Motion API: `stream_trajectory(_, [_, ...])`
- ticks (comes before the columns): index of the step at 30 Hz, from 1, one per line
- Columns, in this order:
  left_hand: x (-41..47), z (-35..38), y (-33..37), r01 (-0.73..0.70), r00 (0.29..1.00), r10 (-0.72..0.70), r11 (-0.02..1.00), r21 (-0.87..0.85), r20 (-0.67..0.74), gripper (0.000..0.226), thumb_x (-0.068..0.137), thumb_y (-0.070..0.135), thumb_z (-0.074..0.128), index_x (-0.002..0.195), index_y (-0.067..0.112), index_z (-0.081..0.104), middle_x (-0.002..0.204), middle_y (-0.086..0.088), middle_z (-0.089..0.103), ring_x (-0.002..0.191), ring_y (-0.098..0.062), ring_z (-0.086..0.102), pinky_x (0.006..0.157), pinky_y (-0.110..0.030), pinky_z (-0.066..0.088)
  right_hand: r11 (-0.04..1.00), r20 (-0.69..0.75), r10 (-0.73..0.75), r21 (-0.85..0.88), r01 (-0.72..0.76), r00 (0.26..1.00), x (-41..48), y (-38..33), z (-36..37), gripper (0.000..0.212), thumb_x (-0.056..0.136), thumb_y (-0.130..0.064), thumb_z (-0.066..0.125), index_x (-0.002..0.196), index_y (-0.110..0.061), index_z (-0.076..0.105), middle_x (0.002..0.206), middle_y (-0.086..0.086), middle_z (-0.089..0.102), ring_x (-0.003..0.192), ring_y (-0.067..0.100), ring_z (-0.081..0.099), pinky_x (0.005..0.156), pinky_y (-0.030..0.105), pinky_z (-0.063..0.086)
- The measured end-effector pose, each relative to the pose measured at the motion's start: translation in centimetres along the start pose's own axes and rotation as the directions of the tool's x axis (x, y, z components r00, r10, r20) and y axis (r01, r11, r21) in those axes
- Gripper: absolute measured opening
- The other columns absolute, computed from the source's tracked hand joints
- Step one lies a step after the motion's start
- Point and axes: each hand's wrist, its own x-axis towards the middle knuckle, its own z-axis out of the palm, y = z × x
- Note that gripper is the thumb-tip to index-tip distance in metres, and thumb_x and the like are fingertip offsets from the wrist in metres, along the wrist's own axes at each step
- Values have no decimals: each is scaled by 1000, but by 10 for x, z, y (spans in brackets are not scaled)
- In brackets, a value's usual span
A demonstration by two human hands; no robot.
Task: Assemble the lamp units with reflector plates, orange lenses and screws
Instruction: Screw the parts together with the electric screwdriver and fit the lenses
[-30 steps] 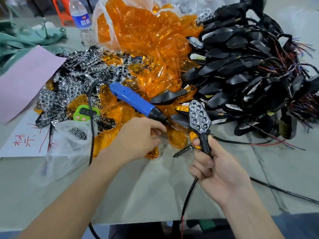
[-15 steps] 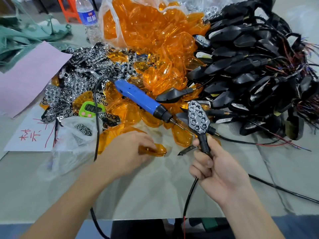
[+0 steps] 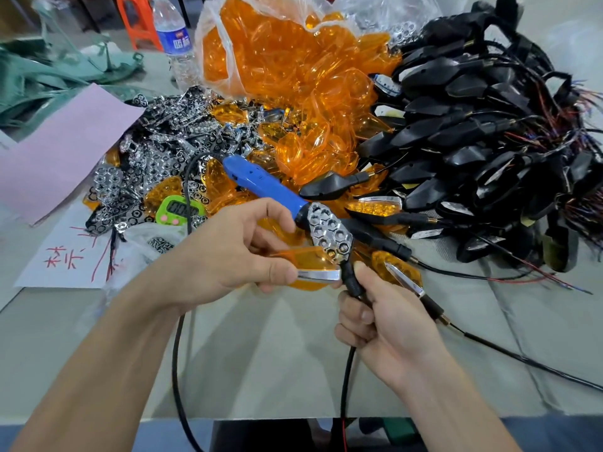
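Note:
My right hand (image 3: 388, 324) grips the black stem of a lamp unit (image 3: 329, 234), whose chrome honeycomb reflector plate faces up. My left hand (image 3: 235, 252) pinches an orange lens (image 3: 306, 262) with a chrome edge and holds it right against the lower left side of that lamp unit. A blue electric screwdriver (image 3: 261, 184) lies on the parts just behind my left hand. Loose orange lenses (image 3: 293, 79) spill from a clear bag at the back. Chrome reflector plates (image 3: 156, 158) are heaped at the left.
A big tangle of black lamp housings with wires (image 3: 483, 141) fills the right. A green timer (image 3: 179, 210), a small screw bag (image 3: 156, 243), pink paper (image 3: 58, 151) and a water bottle (image 3: 176, 44) lie left. The screwdriver cable (image 3: 177, 353) runs toward me over the grey table (image 3: 261, 370).
My left hand picked an orange lens off the table and carried it up and right to the lamp unit. My right hand kept its grip on the stem.

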Motion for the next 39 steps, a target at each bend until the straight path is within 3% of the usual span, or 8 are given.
stream_trajectory(6, [0, -9, 17, -115, 988, 125, 986, 117, -87, 28, 61, 27, 90, 88, 23, 85, 84, -20, 77, 73, -43, 71, 67, -31, 61, 999, 47, 23, -46, -21, 999, 0, 1, 4, 48, 108, -39, 44, 83, -12, 74, 56, 0, 25, 46, 14, 14, 44, 27, 21])
stream_trajectory(12, [8, -7, 23, -153, 975, 162, 986, 70, -151, 27, 68, 22, 86, 94, 25, 85, 73, -6, 76, 59, -12, 68, 58, -19, 56, 994, 73, 27, -111, -19, 997, -2, 2, 8, 46, 108, -38, 45, 84, -12, 75, 58, 1, 23, 48, 15, 14, 44, 26, 21])
stream_trajectory(18, [15, -3, 17, -160, 918, 226, 963, 217, -326, 34, 59, 26, 91, 92, 30, 83, 83, 1, 79, 66, -3, 68, 61, -15, 53, 990, 112, 25, -143, -9, 993, -5, -1, 9, 44, 108, -37, 45, 87, -10, 72, 57, 1, 23, 47, 15, 13, 47, 29, 19])
stream_trajectory(21, [16, -2, 12, -187, 883, 290, 939, 289, -370, 39, 59, 30, 98, 94, 36, 81, 87, 7, 78, 75, -10, 67, 64, -22, 55, 990, 120, 23, -143, -6, 993, -7, -1, 10, 44, 108, -37, 45, 88, -9, 72, 58, 1, 22, 48, 16, 14, 47, 29, 19])
stream_trajectory(26, [13, 1, 3, -117, 834, 287, 926, 358, -472, 43, 66, 39, 89, 105, 48, 75, 102, 19, 77, 83, -5, 70, 70, -28, 58, 988, 118, -7, -153, 25, 993, -10, 0, 12, 44, 108, -38, 44, 91, -8, 72, 57, 1, 25, 49, 16, 16, 46, 27, 23])
stream_trajectory(31, [4, 19, -3, -102, 945, 75, 992, -69, -317, 27, 90, 41, 71, 112, 28, 78, 91, 5, 77, 81, -12, 73, 68, -28, 60, 978, 172, -49, -189, 82, 984, -12, -3, 13, 44, 103, -41, 47, 88, -9, 73, 59, 4, 23, 50, 17, 15, 49, 30, 20])
stream_trajectory(34, [-5, 22, -6, -168, 964, 99, 946, -276, -246, 31, 88, 43, 72, 112, 23, 78, 111, -15, 76, 93, -29, 74, 75, -38, 61, 963, 203, -107, -223, 153, 973, -14, -4, 14, 44, 91, -46, 54, 85, -9, 75, 58, 4, 24, 50, 17, 16, 51, 32, 16])
stream_trajectory(39, [-12, 20, -9, -255, 951, 169, 901, -350, -257, 43, 76, 51, 79, 107, 22, 79, 109, -11, 77, 90, -26, 76, 73, -34, 60, 931, 224, -140, -303, 205, 964, -16, -1, 17, 41, 87, -49, 56, 82, -13, 76, 58, 4, 26, 47, 13, 20, 51, 32, 17])
